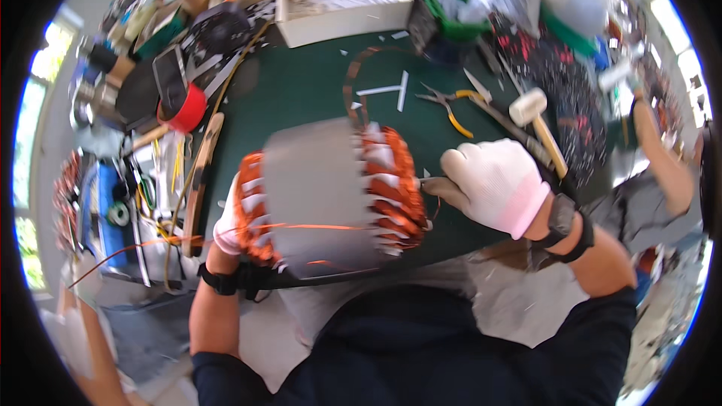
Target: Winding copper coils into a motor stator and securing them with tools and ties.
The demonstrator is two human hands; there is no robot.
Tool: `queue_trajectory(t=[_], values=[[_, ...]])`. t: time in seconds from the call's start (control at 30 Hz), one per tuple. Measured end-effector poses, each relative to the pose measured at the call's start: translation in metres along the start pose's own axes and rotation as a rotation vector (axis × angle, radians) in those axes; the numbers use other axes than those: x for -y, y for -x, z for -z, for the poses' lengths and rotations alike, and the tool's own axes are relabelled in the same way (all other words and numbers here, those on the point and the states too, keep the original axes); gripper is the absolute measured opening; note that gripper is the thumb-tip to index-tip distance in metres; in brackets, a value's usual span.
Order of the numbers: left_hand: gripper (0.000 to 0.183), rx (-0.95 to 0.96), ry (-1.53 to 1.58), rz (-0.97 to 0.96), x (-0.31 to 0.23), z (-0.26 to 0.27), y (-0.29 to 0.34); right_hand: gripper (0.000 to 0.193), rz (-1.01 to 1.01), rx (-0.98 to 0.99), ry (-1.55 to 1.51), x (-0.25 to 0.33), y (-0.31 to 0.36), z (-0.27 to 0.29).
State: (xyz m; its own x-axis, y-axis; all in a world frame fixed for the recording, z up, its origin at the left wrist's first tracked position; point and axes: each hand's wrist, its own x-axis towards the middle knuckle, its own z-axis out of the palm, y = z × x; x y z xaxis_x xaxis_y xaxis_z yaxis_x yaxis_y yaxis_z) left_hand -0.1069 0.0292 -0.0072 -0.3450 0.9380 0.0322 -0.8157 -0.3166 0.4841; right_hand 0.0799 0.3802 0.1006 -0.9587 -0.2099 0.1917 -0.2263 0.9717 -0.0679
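A motor stator [320, 184] with a smooth grey core lies on its side at the table's near edge, blurred by motion. Orange copper windings [395, 192] bulge from both ends, with white insulation pieces between them. My gloved left hand [227, 218] is against the left end; its fingers are hidden behind the windings. At the right end my gloved right hand [492, 184] is closed, its darkened fingertip toward the coils. From it a thin dark tool [427, 180] reaches the windings, its kind too blurred to tell. Loose copper wire [150, 242] trails left across the core.
On the green table [301, 79] lie pliers [451, 109], a pale mallet [538, 120] and white strips [391, 92]. A box of paper pieces [342, 0] stands at the back. Left are a red roll [188, 109] and a wooden stick [203, 180]. Co-workers' arms [662, 154] show at both sides.
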Motion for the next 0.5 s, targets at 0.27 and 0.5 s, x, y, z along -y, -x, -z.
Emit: queue_trajectory(t=[0.27, 0.5], values=[[0.037, -0.363, -0.223, 0.130, 0.039, -0.060, 0.009, 0.033, -0.024, -0.048, -0.102, -0.028, 0.023, -0.006], [0.038, -0.622, -0.355, 0.024, 0.027, -0.073, 0.025, 0.038, -0.003, -0.084, -0.075, -0.039, 0.028, -0.007]])
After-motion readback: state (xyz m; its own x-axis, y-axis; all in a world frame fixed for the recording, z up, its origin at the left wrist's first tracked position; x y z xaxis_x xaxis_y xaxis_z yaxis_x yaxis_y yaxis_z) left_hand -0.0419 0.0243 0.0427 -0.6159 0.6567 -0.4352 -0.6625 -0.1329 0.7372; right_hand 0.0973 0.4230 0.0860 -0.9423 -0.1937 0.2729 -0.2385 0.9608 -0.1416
